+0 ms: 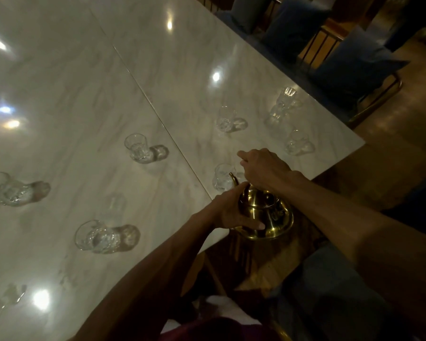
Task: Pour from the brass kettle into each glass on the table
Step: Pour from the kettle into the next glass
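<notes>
Brass kettle (263, 212) is held at the near corner of the marble surface (84, 94), tipped a little, with its spout (233, 178) at the rim of the nearest glass (222, 179). The left hand (231, 212) cups the kettle's side, fingers wrapped on the belly. The right hand (263, 168) is curled over the kettle's top, apparently gripping the handle, which it hides. No stream shows, and I cannot tell whether this glass holds anything, so the pour here looks to be starting or barely under way. Left of the kettle stand a low glass (94, 236), a second glass (135, 147) and a far-left glass (8, 189). Beyond the kettle are a right-hand glass (296, 142), a middle glass (225, 119) and, furthest, a tall glass (282, 107). All look clear and seemingly unfilled, so most of the round appears still to do.
</notes>
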A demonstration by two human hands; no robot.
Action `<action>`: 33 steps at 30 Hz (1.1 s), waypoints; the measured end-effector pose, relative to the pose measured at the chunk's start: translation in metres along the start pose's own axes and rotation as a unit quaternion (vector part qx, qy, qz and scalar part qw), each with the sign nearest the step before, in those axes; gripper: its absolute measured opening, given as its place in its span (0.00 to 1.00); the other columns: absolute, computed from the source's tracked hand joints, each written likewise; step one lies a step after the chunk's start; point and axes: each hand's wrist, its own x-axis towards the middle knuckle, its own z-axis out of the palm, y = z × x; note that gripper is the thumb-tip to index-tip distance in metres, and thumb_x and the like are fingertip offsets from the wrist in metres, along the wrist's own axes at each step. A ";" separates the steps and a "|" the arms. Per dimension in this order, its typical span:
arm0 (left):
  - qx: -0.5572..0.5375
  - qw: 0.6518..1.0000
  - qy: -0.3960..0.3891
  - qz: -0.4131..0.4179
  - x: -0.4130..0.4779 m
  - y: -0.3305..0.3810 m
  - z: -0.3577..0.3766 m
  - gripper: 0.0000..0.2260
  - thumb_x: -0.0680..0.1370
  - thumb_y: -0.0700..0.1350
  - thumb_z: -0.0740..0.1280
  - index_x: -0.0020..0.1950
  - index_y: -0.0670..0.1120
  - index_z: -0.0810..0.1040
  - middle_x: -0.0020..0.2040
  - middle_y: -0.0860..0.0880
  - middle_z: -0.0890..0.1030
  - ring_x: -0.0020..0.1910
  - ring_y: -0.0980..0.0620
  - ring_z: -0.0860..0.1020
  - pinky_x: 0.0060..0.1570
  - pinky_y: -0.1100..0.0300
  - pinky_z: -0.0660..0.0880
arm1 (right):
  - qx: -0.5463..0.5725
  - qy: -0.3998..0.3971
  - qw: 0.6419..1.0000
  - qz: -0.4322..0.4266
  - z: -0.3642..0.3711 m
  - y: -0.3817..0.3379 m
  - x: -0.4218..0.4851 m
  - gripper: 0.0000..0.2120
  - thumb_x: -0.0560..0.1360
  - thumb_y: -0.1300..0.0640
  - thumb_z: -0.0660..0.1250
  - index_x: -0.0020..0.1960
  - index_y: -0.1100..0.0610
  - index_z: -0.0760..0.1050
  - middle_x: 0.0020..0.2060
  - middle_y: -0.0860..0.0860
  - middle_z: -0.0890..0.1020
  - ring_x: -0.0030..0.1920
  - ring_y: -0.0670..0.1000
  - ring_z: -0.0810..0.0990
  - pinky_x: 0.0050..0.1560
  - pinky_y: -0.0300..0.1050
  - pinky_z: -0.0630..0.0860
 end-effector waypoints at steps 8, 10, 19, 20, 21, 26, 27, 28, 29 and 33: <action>0.059 0.998 0.031 0.023 0.006 0.001 0.001 0.48 0.69 0.53 0.84 0.83 0.51 0.62 0.76 0.50 0.75 0.74 0.47 0.74 0.67 0.61 0.69 | 0.023 0.046 0.998 -0.023 0.005 0.010 -0.007 0.17 0.82 0.57 0.55 0.70 0.57 0.69 0.54 0.60 0.81 0.52 0.59 0.80 0.50 0.52 0.78; 0.071 0.996 0.043 0.030 0.007 0.002 0.002 0.48 0.69 0.53 0.84 0.82 0.50 0.63 0.76 0.49 0.75 0.74 0.47 0.75 0.67 0.60 0.70 | 0.031 0.061 0.997 -0.028 0.004 0.012 -0.009 0.18 0.83 0.56 0.54 0.71 0.56 0.67 0.55 0.60 0.81 0.54 0.60 0.80 0.52 0.54 0.78; 0.118 0.990 0.073 0.036 0.012 0.012 0.004 0.50 0.67 0.59 0.83 0.83 0.50 0.62 0.77 0.48 0.75 0.74 0.44 0.75 0.74 0.45 0.71 | 0.049 0.087 0.994 -0.037 0.002 0.022 -0.009 0.21 0.83 0.54 0.54 0.75 0.53 0.64 0.58 0.60 0.80 0.56 0.60 0.79 0.56 0.54 0.77; 0.117 0.990 0.069 0.036 0.012 0.015 0.003 0.50 0.67 0.59 0.83 0.83 0.50 0.61 0.77 0.48 0.75 0.74 0.44 0.75 0.74 0.46 0.71 | 0.049 0.087 0.994 -0.034 -0.001 0.022 -0.009 0.21 0.83 0.54 0.54 0.75 0.53 0.64 0.59 0.60 0.80 0.57 0.60 0.79 0.56 0.54 0.77; 0.113 0.991 0.065 0.039 0.013 0.016 0.002 0.51 0.67 0.60 0.83 0.83 0.50 0.61 0.77 0.48 0.75 0.74 0.44 0.75 0.74 0.45 0.71 | 0.049 0.086 0.995 -0.029 -0.003 0.023 -0.009 0.21 0.83 0.54 0.54 0.75 0.53 0.64 0.59 0.60 0.80 0.58 0.60 0.79 0.57 0.54 0.77; 0.115 0.990 0.061 0.057 0.024 0.023 -0.010 0.57 0.60 0.73 0.74 0.83 0.51 0.61 0.76 0.48 0.76 0.73 0.43 0.75 0.73 0.38 0.71 | 0.032 0.099 0.995 -0.012 -0.018 0.023 -0.002 0.20 0.83 0.54 0.54 0.74 0.53 0.65 0.62 0.60 0.78 0.60 0.61 0.77 0.59 0.56 0.76; 0.115 0.990 0.061 0.060 0.027 0.024 -0.012 0.57 0.59 0.73 0.74 0.83 0.50 0.61 0.76 0.47 0.76 0.73 0.43 0.75 0.73 0.37 0.71 | 0.034 0.098 0.995 -0.007 -0.021 0.024 0.000 0.20 0.83 0.53 0.55 0.74 0.53 0.65 0.63 0.60 0.78 0.60 0.60 0.77 0.60 0.56 0.76; 0.113 0.990 0.058 0.061 0.028 0.027 -0.015 0.58 0.59 0.73 0.74 0.83 0.50 0.60 0.76 0.47 0.76 0.73 0.43 0.75 0.74 0.37 0.70 | 0.037 0.098 0.994 -0.002 -0.024 0.025 0.003 0.20 0.82 0.53 0.55 0.74 0.53 0.65 0.63 0.60 0.78 0.60 0.60 0.78 0.60 0.56 0.76; 0.110 0.990 0.056 0.061 0.032 0.028 -0.018 0.57 0.61 0.72 0.76 0.83 0.50 0.60 0.76 0.47 0.76 0.74 0.43 0.75 0.74 0.38 0.70 | 0.037 0.100 0.994 0.001 -0.027 0.026 0.006 0.20 0.82 0.53 0.55 0.74 0.52 0.66 0.63 0.60 0.78 0.60 0.60 0.78 0.59 0.56 0.76; 0.118 0.989 0.056 0.066 0.048 0.033 -0.031 0.57 0.62 0.70 0.78 0.84 0.50 0.59 0.76 0.48 0.75 0.74 0.44 0.75 0.74 0.41 0.71 | 0.024 0.117 0.993 0.007 -0.037 0.030 0.023 0.20 0.82 0.51 0.56 0.73 0.50 0.67 0.62 0.60 0.78 0.58 0.60 0.79 0.57 0.56 0.78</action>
